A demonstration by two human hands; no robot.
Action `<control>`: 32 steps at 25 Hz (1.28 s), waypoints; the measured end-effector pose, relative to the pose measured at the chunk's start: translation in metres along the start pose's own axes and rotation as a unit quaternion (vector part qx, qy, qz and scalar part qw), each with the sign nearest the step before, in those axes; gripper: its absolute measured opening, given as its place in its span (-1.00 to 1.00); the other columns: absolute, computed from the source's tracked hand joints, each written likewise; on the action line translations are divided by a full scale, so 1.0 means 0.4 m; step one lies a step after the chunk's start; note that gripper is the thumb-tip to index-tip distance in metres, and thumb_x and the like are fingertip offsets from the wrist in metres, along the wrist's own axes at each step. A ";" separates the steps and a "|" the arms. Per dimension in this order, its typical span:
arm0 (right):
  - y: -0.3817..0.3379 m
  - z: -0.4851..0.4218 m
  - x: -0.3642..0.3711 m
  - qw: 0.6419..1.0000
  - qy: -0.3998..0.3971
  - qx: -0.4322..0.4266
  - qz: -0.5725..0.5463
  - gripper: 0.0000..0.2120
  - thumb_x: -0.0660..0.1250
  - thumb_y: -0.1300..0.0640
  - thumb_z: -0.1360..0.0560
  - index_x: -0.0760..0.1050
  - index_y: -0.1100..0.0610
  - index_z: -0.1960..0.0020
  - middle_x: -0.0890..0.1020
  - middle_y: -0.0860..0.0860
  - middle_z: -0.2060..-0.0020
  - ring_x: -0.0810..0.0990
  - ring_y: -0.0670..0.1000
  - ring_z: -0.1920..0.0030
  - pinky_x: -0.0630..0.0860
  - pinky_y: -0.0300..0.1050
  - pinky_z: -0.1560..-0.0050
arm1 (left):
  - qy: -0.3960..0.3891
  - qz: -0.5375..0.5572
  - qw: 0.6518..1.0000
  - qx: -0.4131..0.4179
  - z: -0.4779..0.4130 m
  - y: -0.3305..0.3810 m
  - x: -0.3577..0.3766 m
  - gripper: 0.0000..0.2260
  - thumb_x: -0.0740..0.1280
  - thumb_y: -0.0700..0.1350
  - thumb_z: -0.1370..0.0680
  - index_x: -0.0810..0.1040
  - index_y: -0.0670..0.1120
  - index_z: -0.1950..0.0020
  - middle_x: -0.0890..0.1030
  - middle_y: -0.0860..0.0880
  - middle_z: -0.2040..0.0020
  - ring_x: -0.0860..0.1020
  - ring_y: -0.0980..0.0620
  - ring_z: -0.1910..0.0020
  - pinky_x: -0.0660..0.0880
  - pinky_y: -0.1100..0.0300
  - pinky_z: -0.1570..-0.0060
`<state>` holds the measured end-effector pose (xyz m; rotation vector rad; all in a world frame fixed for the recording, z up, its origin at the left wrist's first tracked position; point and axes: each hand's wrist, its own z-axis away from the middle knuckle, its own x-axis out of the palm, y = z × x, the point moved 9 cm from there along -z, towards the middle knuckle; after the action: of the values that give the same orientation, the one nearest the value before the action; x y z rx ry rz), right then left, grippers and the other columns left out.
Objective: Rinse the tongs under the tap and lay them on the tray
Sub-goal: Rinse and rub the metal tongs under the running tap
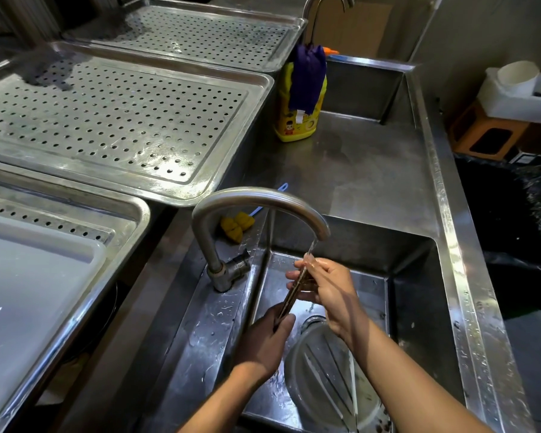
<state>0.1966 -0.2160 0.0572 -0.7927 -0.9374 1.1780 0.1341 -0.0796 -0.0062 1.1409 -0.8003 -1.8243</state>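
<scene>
A person rinses a pair of dark tongs (289, 300) under the running tap (263, 196), which rises from the back left corner of the sink (419, 292). The tongs are held slanting above the basin, upper end in the stream. The left hand (264, 342) is clenched round their lower end, and the right hand (328, 285) curls its wet fingers about the upper part. The job appears to be mid-rinse, with nothing yet laid down. The next move would call for lifting the tongs clear of the spout and carrying them left, over the sink's edge, to the perforated tray (113, 120) on the bench. Which of the three trays along the bench's left side is meant cannot be told. The tips of the tongs are hidden behind the right hand's fingers. A round metal vessel (322, 385) near the sink's front edge holds thin utensils too blurred to name, and the frame's edge cuts it off
</scene>
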 end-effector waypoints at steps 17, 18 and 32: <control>0.066 0.065 -0.107 0.992 0.056 0.008 0.113 -0.85 0.40 0.23 -0.55 0.58 0.18 -0.11 0.66 0.16 0.14 0.62 0.01 0.23 0.50 -0.17 0.39 | -0.041 0.302 0.951 -0.050 0.039 0.081 0.093 -0.79 0.20 -0.11 -0.67 0.50 -0.25 -0.03 0.49 -0.17 0.42 0.35 0.04 0.63 0.23 0.32 0.62; 0.056 0.055 -0.097 0.991 0.049 0.003 0.121 -0.84 0.40 0.26 -0.53 0.59 0.21 -0.11 0.65 0.19 0.15 0.61 0.04 0.22 0.50 -0.15 0.38 | -0.042 0.318 0.944 -0.070 0.045 0.072 0.091 -0.79 0.21 -0.11 -0.67 0.50 -0.24 0.01 0.52 -0.17 0.41 0.36 0.02 0.63 0.22 0.33 0.62; 0.055 0.081 -0.084 0.992 0.010 -0.057 0.115 -0.83 0.31 0.18 -0.61 0.56 0.23 0.12 0.61 0.01 0.33 0.56 -0.04 0.26 0.56 -0.10 0.21 | 0.018 0.214 0.977 0.006 -0.170 0.204 0.046 -0.83 0.27 -0.28 -0.59 0.65 -0.15 -0.04 0.59 -0.06 0.26 0.53 0.08 0.32 0.50 0.24 0.30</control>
<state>0.1543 -0.2432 0.0447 -1.0238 -0.9216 1.3209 0.2170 -0.1396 0.0282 0.9201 -0.9542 -1.4375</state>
